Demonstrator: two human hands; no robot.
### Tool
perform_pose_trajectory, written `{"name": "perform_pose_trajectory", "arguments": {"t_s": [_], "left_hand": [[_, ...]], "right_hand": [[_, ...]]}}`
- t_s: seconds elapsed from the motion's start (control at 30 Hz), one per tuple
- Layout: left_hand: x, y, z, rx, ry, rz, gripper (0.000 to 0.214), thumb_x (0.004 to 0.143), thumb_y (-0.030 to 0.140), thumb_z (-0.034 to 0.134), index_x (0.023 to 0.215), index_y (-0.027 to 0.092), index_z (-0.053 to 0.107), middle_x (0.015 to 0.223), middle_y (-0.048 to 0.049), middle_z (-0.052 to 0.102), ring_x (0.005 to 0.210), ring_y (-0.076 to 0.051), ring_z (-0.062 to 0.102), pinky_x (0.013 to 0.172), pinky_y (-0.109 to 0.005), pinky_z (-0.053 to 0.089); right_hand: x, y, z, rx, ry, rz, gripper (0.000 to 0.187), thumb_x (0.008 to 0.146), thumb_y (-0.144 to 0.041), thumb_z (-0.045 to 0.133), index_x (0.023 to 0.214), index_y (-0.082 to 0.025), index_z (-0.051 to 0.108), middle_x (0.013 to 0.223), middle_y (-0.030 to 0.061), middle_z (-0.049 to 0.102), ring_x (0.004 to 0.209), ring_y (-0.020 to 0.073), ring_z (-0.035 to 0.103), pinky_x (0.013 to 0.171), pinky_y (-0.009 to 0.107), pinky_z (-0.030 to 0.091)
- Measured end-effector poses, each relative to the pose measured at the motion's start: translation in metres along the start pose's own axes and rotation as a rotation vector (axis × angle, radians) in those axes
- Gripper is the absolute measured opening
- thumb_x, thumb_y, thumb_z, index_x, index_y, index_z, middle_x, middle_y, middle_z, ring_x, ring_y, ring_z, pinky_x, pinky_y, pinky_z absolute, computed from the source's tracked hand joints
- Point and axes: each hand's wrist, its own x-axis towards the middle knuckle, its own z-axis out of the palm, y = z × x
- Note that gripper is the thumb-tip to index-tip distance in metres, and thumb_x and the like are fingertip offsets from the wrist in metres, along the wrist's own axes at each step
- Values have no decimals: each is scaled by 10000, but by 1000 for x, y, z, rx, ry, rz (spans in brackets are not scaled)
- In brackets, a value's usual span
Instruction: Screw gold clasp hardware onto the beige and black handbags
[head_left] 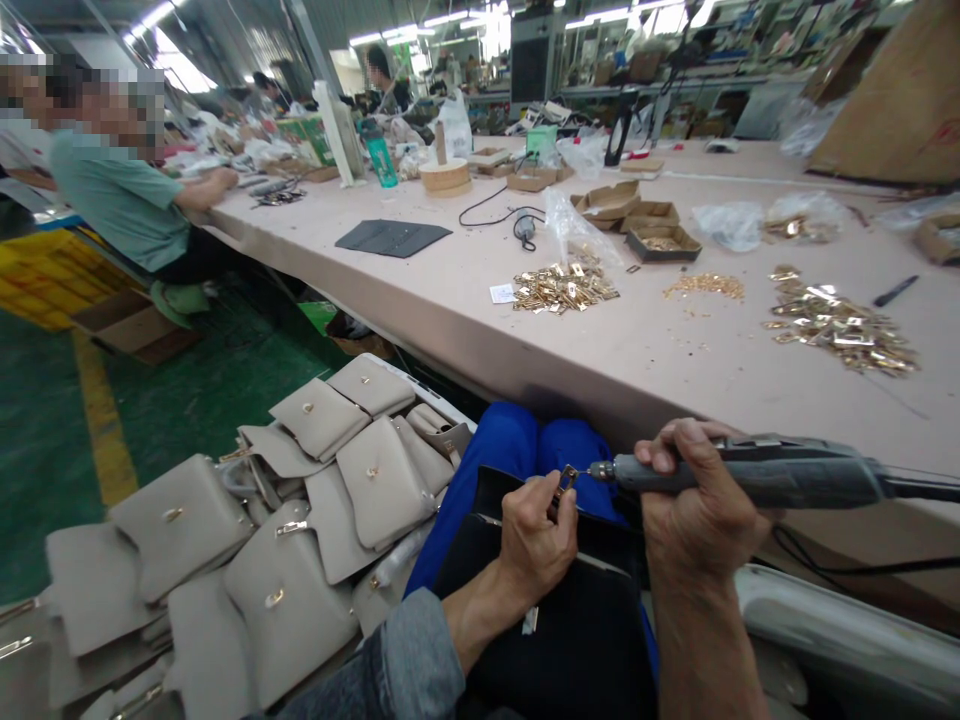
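Observation:
My left hand [536, 535] pinches a small gold metal clasp [566, 480] above a black bag [570, 620] lying on my lap. My right hand [694, 510] is wrapped round a grey electric screwdriver [757, 470], held level with its cord trailing off to the right. The tool's tip touches the clasp. Both hands hover just below the front edge of a long pinkish worktable [675, 350].
A heap of beige handbags [300, 500] lies on the floor at my left. Piles of gold hardware [562, 288] [840, 325], small cardboard trays [660, 240] and plastic bags sit on the table. A person in a green shirt [120, 200] works at the far left; others sit farther back.

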Motion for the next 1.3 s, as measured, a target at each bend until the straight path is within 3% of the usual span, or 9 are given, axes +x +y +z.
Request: {"name": "perform_pose_trajectory", "arguments": {"t_s": [0.63,1.0,1.13,1.3], "left_hand": [[2,5,-4,1,-5,5,146,986,179,576,923,137,701,717,-47,643,544,-145,570,558,-271,456],[3,6,-4,-10,-8,21,175,990,183,539,861,173,657,698,-34,619,572,-157,540,580,-285,413],[1,4,-4,4,-17,65,191,1004,177,494,871,180,630,719,-43,619,584,-167,549,589,-290,431],[-1,2,-7,78,-21,167,210,1001,135,457,841,197,579,721,-44,598,619,-184,562,596,-293,435]], "right_hand": [[-7,8,0,-72,-85,-61,203,809,-185,828,813,-165,626,690,-22,559,532,97,503,553,268,479],[-9,6,-5,-338,-423,-172,205,801,-252,864,789,-166,679,756,18,649,573,140,597,551,299,526],[-8,6,-4,-416,-469,-117,242,788,-335,877,760,-178,695,732,19,647,616,154,610,551,289,527],[-10,3,6,-424,-465,-100,236,831,-319,843,736,-165,692,650,8,607,519,135,559,513,289,497]]}}
